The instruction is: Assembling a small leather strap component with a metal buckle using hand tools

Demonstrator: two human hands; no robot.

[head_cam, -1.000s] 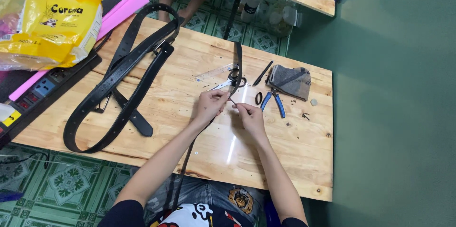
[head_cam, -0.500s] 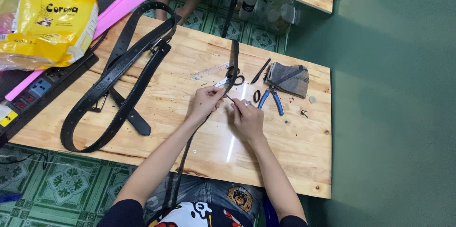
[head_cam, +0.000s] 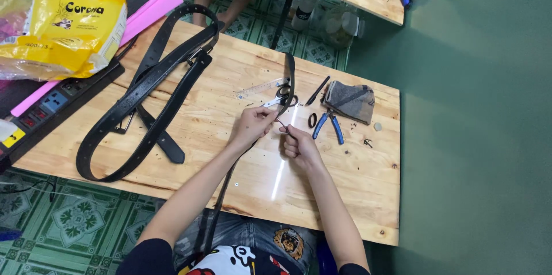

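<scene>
A narrow black strap (head_cam: 289, 82) runs from the far middle of the wooden table (head_cam: 345, 171) toward me, passes between my hands and hangs off the near edge to my lap. My left hand (head_cam: 252, 125) pinches this strap from the left. My right hand (head_cam: 296, 142) is closed beside it and holds a thin dark tool whose tip points at the strap between the hands. Scissors (head_cam: 280, 95) lie just beyond my left hand, touching the strap.
Blue-handled pliers (head_cam: 328, 125), a black ring (head_cam: 312, 120), a black pen (head_cam: 317, 90), a grey cloth (head_cam: 349, 101) and a clear ruler (head_cam: 261, 88) lie at the far right. Wide black belts (head_cam: 146, 94) loop on the left. A yellow bag (head_cam: 75, 22), pink roll (head_cam: 144, 13) and power strip (head_cam: 52, 105) sit far left.
The view has shifted slightly. My right hand has drawn a little nearer to me and away from my left hand; both hands stay at the strap.
</scene>
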